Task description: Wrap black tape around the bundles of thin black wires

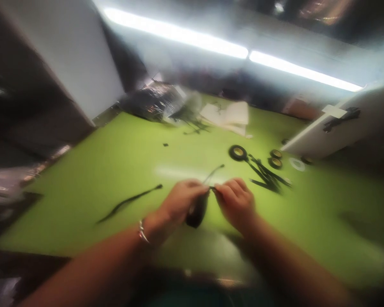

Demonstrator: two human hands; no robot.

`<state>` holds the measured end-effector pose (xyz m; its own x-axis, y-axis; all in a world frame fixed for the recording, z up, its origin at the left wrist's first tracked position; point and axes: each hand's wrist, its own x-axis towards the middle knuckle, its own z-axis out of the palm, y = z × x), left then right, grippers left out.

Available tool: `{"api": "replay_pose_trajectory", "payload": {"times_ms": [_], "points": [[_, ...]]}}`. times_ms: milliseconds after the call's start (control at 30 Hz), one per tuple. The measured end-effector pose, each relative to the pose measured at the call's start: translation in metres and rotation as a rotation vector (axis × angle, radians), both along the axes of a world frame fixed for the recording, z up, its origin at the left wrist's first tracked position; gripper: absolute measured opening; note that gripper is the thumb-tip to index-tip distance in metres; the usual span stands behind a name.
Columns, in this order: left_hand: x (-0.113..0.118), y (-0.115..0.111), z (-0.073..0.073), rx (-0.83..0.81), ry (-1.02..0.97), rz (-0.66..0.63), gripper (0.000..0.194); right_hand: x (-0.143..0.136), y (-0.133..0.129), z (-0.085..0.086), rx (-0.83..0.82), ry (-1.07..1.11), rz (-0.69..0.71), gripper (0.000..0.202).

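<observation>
My left hand (pixel 182 198) is closed, with what looks like a roll of black tape (pixel 196 215) hanging under its fingers. A thin dark cable (pixel 215 172) with a small black end sticks out beyond the fingertips. My right hand (pixel 237 200) is closed in a pinch just to the right, on a short black strand (pixel 211 188) that spans the small gap between both hands. Blur hides whether this strand is tape or cable. Left of my hands lies another black cable (pixel 131 199) with a thicker tip.
On the green tabletop (pixel 115 153) at right are a black tape roll (pixel 237 152), black strips (pixel 265 175), smaller rolls (pixel 275 163) and a white ring (pixel 297 164). Behind lie a dark plastic bag (pixel 156 100) and white paper (pixel 230 115). A white panel (pixel 320 132) stands at right.
</observation>
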<state>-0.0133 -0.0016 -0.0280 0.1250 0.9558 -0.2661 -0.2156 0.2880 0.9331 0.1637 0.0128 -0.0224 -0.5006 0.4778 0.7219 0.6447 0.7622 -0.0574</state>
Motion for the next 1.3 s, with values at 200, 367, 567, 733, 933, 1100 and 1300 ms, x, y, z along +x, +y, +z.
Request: {"api": "replay_pose_trajectory", "payload": {"times_ms": [200, 367, 567, 733, 933, 1100, 1300], "points": [[0.001, -0.002, 0.013, 0.152, 0.198, 0.028, 0.025, 0.001, 0.001, 0.013, -0.468, 0.055, 0.101, 0.009], [0.002, -0.004, 0.018, 0.229, 0.238, 0.009, 0.022, 0.001, 0.001, 0.024, -0.724, 0.119, 0.118, 0.014], [0.007, -0.006, 0.012, 0.203, 0.126, -0.05, 0.027, 0.0, 0.0, 0.03, -0.679, 0.248, 0.089, 0.012], [0.008, -0.006, 0.005, 0.099, 0.032, -0.084, 0.028, 0.001, 0.001, 0.024, -0.497, 0.161, 0.088, 0.011], [0.005, -0.002, 0.013, -0.05, -0.095, -0.065, 0.019, 0.0, -0.001, 0.009, -0.089, -0.028, -0.014, 0.011], [0.006, -0.004, 0.016, -0.065, -0.286, -0.118, 0.016, 0.001, -0.002, 0.005, 0.116, -0.101, -0.051, 0.01], [0.006, -0.004, 0.004, -0.032, -0.173, -0.051, 0.027, 0.001, -0.004, 0.001, 0.148, -0.088, -0.056, 0.014]]}}
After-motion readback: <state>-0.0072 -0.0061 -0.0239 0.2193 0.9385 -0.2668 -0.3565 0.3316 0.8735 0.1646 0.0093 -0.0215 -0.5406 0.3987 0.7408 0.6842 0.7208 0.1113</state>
